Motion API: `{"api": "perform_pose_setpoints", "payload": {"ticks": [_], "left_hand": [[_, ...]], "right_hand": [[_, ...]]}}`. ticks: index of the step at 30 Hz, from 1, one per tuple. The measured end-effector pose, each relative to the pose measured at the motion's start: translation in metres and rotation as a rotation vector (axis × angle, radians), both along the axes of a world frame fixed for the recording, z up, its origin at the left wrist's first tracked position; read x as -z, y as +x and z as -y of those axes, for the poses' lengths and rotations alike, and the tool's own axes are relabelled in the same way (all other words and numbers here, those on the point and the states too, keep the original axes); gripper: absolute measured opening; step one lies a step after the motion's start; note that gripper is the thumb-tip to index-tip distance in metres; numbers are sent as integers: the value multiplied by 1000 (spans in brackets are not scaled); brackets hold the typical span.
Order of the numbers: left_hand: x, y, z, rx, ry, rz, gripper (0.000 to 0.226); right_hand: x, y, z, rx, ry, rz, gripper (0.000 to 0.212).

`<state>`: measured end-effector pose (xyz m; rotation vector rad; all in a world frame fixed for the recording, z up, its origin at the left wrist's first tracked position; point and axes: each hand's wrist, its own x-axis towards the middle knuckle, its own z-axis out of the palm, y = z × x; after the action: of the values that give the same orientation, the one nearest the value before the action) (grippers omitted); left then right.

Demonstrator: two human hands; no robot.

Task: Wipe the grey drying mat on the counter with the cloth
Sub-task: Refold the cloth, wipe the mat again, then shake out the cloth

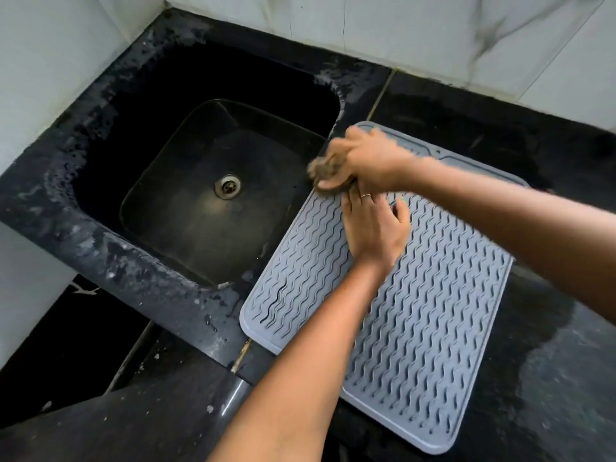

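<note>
The grey drying mat (430, 315) with wavy ridges lies on the black counter, right of the sink. My right hand (370, 155) is closed around a bunched brownish cloth (325, 171), pressing it on the mat's far left edge beside the sink; the hand and cloth are blurred. My left hand (373, 228) lies flat on the mat just below the right hand, fingers spread, a ring on one finger. Part of the cloth is hidden under my right hand.
A deep black sink (206, 181) with a metal drain (227, 185) sits to the left. The black counter (550, 361) is wet to the right of the mat. White marbled tiled walls (433, 35) enclose the back and left.
</note>
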<state>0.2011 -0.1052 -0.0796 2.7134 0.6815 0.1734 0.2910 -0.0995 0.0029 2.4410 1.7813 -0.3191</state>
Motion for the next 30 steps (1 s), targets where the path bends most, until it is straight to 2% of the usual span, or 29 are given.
{"api": "perform_pose_setpoints", "payload": {"ticks": [3,6,8,11,12,13,15,18,19,21,22,24,26,28,30], "left_hand": [[-4,1,1,11,-17,52,69],[-1,3,3,24,-18,48,74],[1,4,2,15,-17,32,74],[-1,4,3,6,-14,40,74],[-3,4,3,8,-8,56,74],[-3,4,3,9,-12,69,74],[-5,3,2,21,-17,74,74],[-5,2,-1,54,-31,-3,77],[-7,1,-3,85,-24,-26,79],[-11,2,-10,163,-70,-104,81],[-20,3,-14,191,-122,-140,80],[-42,2,-22,148,-351,-172,70],[-70,-7,-24,-14,-801,-3,56],[-99,-21,-19,-100,-1249,209,52],[-124,-32,-13,-65,-1366,237,53]], "right_hand": [[1,59,12,166,17,204,21],[7,79,18,296,37,313,21],[10,78,17,319,64,321,23],[4,69,15,403,42,267,38],[-2,64,15,436,40,230,34],[-3,62,15,475,56,172,29],[-12,57,23,621,205,-44,38],[-32,36,47,918,580,-724,44],[-40,28,57,963,626,-919,46],[-53,16,72,969,572,-1082,54],[-62,8,81,947,559,-1075,58],[-75,-1,92,919,586,-1082,60],[-84,-10,98,915,629,-1138,60],[-96,-21,103,887,680,-1179,60],[-106,-30,107,862,716,-1184,59]]}}
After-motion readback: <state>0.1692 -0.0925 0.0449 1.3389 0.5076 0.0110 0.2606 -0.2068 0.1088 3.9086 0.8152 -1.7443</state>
